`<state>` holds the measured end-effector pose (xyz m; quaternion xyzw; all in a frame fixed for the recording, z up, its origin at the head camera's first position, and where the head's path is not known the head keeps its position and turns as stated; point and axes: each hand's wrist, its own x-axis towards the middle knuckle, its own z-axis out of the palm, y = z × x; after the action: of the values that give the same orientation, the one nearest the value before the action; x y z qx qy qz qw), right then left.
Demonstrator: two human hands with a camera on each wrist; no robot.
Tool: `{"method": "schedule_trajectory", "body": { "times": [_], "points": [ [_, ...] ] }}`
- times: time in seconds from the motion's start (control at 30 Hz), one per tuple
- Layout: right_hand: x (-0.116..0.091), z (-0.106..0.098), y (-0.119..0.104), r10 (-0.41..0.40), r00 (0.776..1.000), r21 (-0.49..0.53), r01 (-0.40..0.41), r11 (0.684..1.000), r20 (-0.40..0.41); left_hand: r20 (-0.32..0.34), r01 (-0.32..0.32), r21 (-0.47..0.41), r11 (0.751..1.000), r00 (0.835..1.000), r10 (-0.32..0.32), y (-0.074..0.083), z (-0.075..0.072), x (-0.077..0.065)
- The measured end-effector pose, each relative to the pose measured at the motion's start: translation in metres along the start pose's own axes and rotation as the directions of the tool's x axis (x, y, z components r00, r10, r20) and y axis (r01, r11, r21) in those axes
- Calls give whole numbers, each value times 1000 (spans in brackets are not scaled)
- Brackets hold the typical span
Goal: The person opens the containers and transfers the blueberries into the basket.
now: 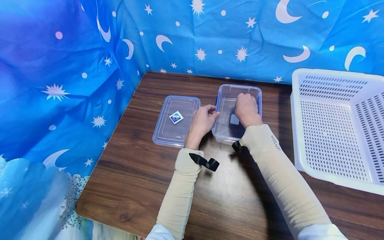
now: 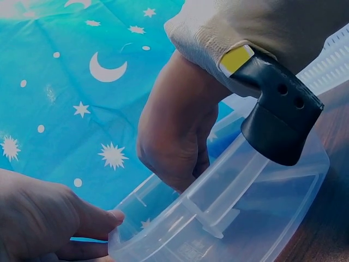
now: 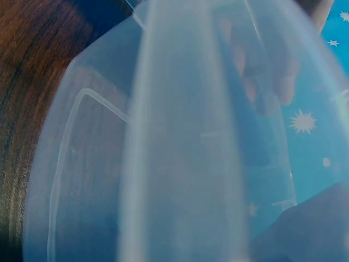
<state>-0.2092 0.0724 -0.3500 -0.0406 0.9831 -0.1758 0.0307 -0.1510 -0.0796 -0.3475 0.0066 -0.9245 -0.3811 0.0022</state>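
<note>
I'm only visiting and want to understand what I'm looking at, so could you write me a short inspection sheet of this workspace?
Surface: brown wood-grain table, with light reflecting off it near the middle.
Job's things: clear rectangular plastic container with its top open; to its left, a clear rectangular plastic lid with a blue edge and a blue-and-white diamond label.
Clutter: white perforated plastic basket at the right.
Hands: left hand touches the container's left side; right hand reaches into the container, its fingertips hidden.
Cables: nothing seen.
Surroundings: blue cloth printed with white moons and stars, behind and to the left.
</note>
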Motion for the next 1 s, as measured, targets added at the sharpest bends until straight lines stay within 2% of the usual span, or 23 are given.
{"method": "schedule_trajectory", "body": {
  "times": [0.2,0.57,0.9,1.0],
  "points": [
    [-3,-3,3,-13,1000,21,13,1000,-9,-6,-12,6,1000,1000,12,2,2,0],
    [-11,-17,2,-91,993,89,97,991,-69,-1,2,-4,1000,1000,-2,1,3,0],
    [-20,-36,0,-127,991,176,133,975,-44,21,35,-19,999,999,-35,2,3,-1],
    [-25,-46,-1,-116,993,224,115,968,-10,20,40,-23,999,999,-40,1,3,-1]
  ]
}}
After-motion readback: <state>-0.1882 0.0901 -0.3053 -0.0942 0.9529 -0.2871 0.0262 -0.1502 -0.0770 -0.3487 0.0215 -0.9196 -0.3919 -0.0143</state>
